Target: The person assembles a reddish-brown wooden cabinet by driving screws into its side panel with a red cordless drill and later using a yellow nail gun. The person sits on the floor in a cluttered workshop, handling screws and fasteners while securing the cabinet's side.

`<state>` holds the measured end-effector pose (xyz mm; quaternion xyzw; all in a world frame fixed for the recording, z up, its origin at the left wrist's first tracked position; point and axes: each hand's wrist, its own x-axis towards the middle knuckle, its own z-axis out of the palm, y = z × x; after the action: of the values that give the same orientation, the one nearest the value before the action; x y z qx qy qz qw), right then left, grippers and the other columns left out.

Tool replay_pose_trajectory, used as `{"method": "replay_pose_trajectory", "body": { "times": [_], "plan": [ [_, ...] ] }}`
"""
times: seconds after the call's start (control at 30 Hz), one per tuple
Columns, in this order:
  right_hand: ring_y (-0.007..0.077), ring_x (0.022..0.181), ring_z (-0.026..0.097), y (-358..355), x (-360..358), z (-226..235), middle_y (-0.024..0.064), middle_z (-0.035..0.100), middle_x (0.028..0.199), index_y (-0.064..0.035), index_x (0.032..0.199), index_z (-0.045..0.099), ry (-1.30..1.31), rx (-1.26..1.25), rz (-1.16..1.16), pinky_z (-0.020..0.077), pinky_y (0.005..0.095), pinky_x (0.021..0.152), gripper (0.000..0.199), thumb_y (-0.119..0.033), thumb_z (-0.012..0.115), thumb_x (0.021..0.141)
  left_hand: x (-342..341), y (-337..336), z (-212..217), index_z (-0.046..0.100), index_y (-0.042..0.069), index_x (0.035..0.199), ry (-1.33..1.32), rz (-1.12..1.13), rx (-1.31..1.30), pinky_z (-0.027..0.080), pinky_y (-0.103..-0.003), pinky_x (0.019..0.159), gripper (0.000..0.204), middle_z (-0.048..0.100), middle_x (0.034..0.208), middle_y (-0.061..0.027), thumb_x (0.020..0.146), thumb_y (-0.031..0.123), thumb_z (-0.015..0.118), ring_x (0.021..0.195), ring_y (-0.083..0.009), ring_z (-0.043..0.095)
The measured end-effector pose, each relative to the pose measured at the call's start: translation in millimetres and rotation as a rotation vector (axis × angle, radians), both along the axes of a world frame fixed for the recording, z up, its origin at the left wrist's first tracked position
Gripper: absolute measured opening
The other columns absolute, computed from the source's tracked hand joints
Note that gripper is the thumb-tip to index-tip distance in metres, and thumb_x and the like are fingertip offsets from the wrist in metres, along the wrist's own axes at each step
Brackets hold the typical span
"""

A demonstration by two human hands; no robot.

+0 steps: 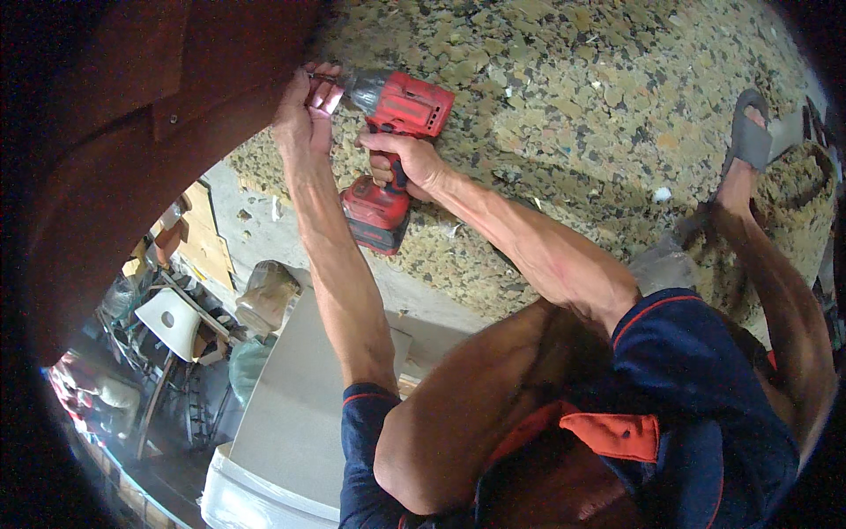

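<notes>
A red and black cordless drill (pixel 410 106) is gripped by the handle in my right hand (pixel 407 164), its nose pointing left at a dark brown panel (pixel 115 115). Its battery (pixel 377 214) hangs below that hand. My left hand (pixel 307 110) is right at the front of the drill, beside the panel's edge, with its fingers curled around the tip area. Light from the tool falls on those fingers. A thin metal piece shows among them, but I cannot make out whether it is a bit or a screw.
Speckled stone (pixel 564 97) spreads beneath the drill. At the right, my foot in a grey sandal (pixel 749 132) rests on it. Lower left are a large grey-white box-shaped thing (pixel 295 397), a white plastic seat-like piece (pixel 169 323), a wrapped bundle (pixel 267 296) and assorted clutter.
</notes>
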<state>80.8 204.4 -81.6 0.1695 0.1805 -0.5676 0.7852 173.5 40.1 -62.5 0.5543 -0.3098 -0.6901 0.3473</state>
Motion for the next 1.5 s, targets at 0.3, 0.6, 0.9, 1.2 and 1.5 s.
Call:
{"method": "replay_pose_trajectory", "body": {
  "times": [0.3,0.6,0.9,1.2,1.5],
  "plan": [
    [0.0061,0.051,0.039,-7.8,4.0,-0.8,-0.0058,0.041,0.062,-0.0078,0.102,0.058,-0.002,-0.001,-0.002,0.0350,0.0265,0.050,0.016,-0.018,0.066,0.093,15.8,-21.5,-1.0,0.056,-0.008,0.122,0.033,-0.134,0.024,0.057,-0.043,0.091,0.031,0.065,0.114,-0.0196,0.097,0.009,0.061,0.102,-0.0299,0.065],
    [0.0058,0.052,0.036,-12.2,9.2,-3.0,-0.0062,0.038,0.061,-0.0071,0.103,0.058,-0.044,0.006,0.019,0.0337,0.0259,0.050,0.014,-0.018,0.064,0.095,5.8,-22.0,11.9,0.057,-0.003,0.123,-0.190,-0.148,0.053,0.054,-0.044,0.096,0.028,0.065,0.118,-0.0172,0.099,0.012,0.057,0.116,-0.0324,0.063],
    [0.0065,0.051,0.038,-18.0,10.5,-12.5,-0.0062,0.039,0.061,-0.0112,0.094,0.055,-0.075,0.011,0.064,0.0344,0.0268,0.050,0.009,-0.017,0.062,0.096,7.0,-24.1,8.6,0.056,-0.002,0.121,-0.063,-0.174,0.124,0.051,-0.045,0.097,0.028,0.063,0.124,-0.0183,0.102,0.018,0.051,0.122,-0.0345,0.059],
    [0.0051,0.052,0.035,-17.2,8.7,-11.9,-0.0063,0.038,0.064,-0.0111,0.097,0.053,-0.060,-0.055,0.046,0.0318,0.0249,0.052,0.007,-0.015,0.059,0.098,3.8,-13.4,-6.9,0.059,-0.004,0.109,-0.015,-0.083,-0.024,0.057,-0.042,0.083,0.024,0.067,0.109,-0.0218,0.102,0.018,0.053,0.105,-0.0383,0.067],
    [0.0050,0.053,0.036,-17.6,9.8,-16.1,-0.0057,0.040,0.065,-0.0118,0.098,0.051,-0.077,-0.046,0.068,0.0333,0.0249,0.053,0.008,-0.017,0.058,0.099,-0.4,-11.1,-4.6,0.060,-0.006,0.107,0.000,-0.064,0.016,0.055,-0.043,0.086,0.027,0.067,0.101,-0.0192,0.101,0.020,0.053,0.109,-0.0372,0.065]
  ]
}}
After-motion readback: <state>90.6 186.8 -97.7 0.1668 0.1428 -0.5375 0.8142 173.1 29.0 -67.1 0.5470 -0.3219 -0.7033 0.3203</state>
